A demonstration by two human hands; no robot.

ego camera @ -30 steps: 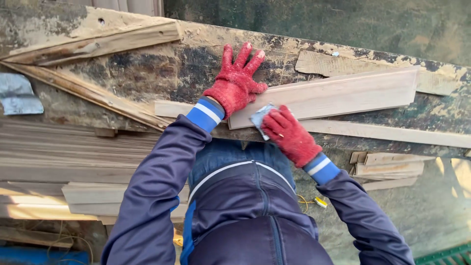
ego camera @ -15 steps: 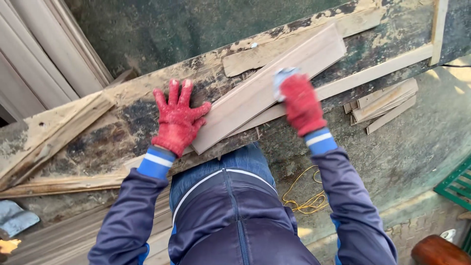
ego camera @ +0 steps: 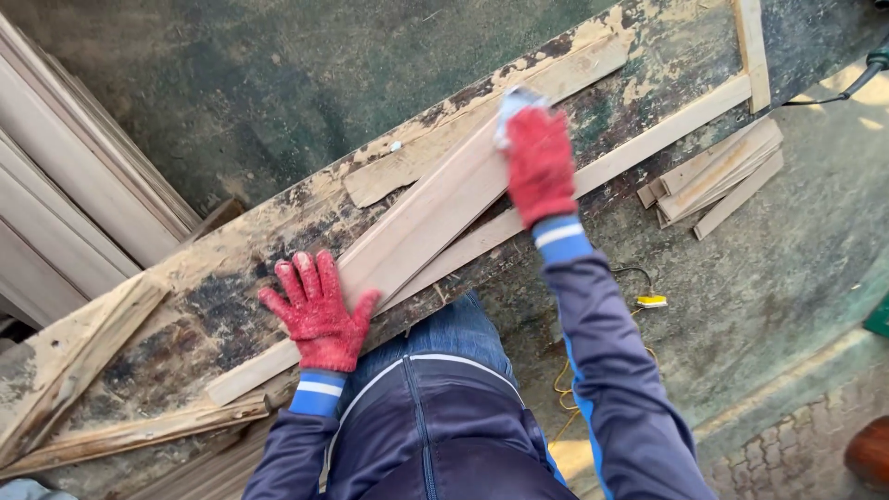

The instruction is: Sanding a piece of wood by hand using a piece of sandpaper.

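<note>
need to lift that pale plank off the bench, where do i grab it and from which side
Grip the pale plank at its near end, by the left hand, probably coming from the bench's front edge. It lies flat and slanted across the worn top, so fingers can close over its long edges; the right hand covers the far end.

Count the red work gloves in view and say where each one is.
2. The left hand wears one, spread flat on the workbench at the pale board's near end. The right hand wears the other, pressing a grey pad at the board's far end.
</note>
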